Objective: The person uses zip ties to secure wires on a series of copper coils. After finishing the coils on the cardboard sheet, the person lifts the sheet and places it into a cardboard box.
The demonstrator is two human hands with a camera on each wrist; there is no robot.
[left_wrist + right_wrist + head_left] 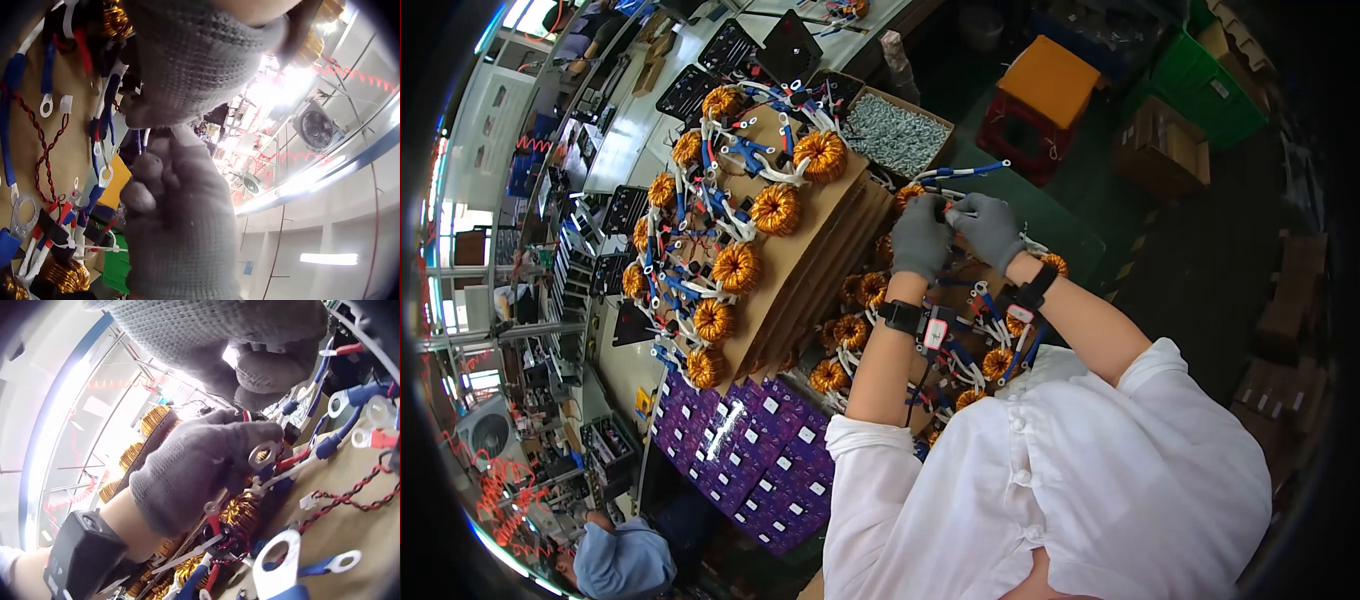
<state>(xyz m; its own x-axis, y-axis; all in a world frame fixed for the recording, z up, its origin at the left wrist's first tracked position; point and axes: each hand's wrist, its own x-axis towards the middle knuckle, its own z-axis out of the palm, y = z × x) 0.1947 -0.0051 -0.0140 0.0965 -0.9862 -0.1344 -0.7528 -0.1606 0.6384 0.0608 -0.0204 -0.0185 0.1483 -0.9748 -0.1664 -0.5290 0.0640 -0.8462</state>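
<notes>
Both hands wear grey knit gloves and meet over a layer of copper-wound ring coils with cable leads. My left hand curls its fingers round a bunch of leads; a ring terminal stands out beside its fingers in the right wrist view. My right hand comes in close beside it, thumb and fingers bent together at the same leads. Between the two hands, a small red-and-white wire piece shows. I cannot tell exactly what the right fingertips pinch. Blue-sleeved leads reach out past the hands.
To the left, more copper coils lie on stacked cardboard sheets. A box of small metal parts stands beyond the hands. Purple printed sheets lie nearer the body. An orange-topped stool and green crate stand farther off.
</notes>
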